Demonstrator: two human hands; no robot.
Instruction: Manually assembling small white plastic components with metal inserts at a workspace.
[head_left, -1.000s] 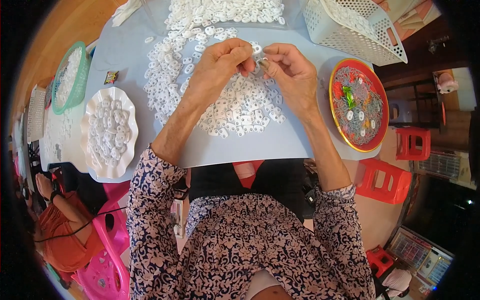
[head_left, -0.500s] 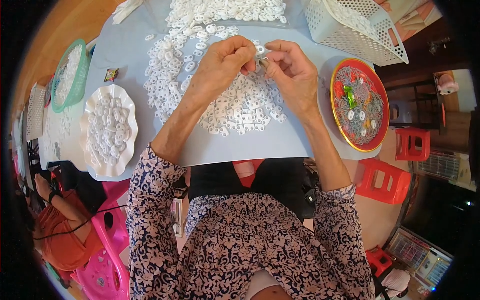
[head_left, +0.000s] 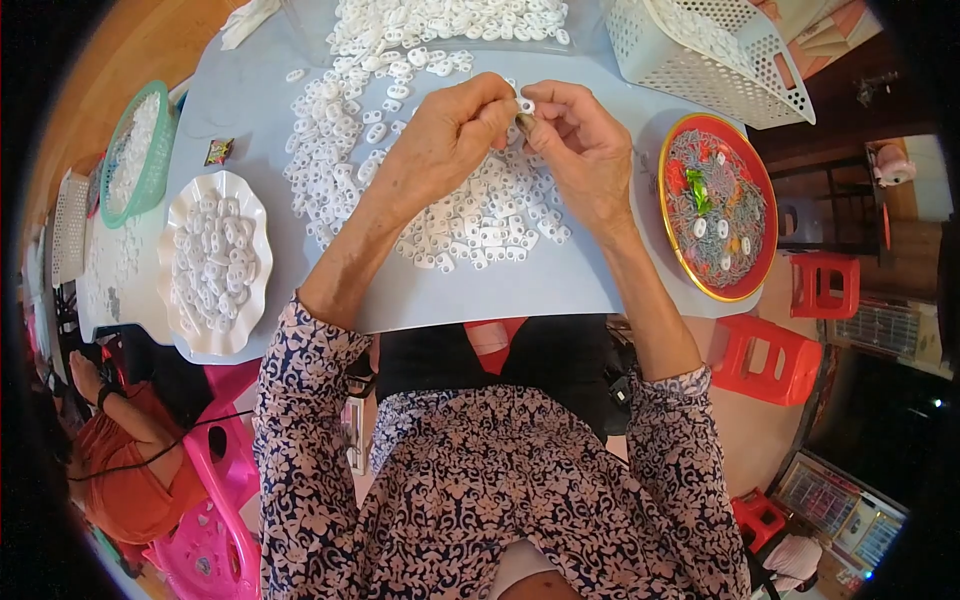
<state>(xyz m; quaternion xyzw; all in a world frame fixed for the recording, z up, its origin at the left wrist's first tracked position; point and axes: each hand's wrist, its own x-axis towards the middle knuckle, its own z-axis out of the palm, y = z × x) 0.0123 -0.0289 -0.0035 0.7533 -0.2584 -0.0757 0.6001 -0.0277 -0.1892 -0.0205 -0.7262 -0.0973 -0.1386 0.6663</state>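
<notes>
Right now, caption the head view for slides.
Left hand and right hand close together above white pieces, between scalloped dish and red tray.

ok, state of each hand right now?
Left hand: closed in a pinch; can't tell what's in it.
Right hand: thumb and finger closed on a white piece.

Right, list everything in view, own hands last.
pieces: many, white, on table and in containers
container: one, clear, far edge
perforated baskets: two, pale, far right and far left
tray: one, red and gold, right
thin parts: many, grey, in tray
shiny wrapper: one, green, in tray
scalloped dish: one, white, left
small packet: one, multicoloured, beyond dish
oval basket: one, green, far left
stools: three visible, red, right
chair: one, pink, lower left
person: one, orange clothing, lower left
table: pale blue, centre
sleeves: two, floral, below
left hand: one, bare, over pieces
right hand: one, bare, beside it
</notes>
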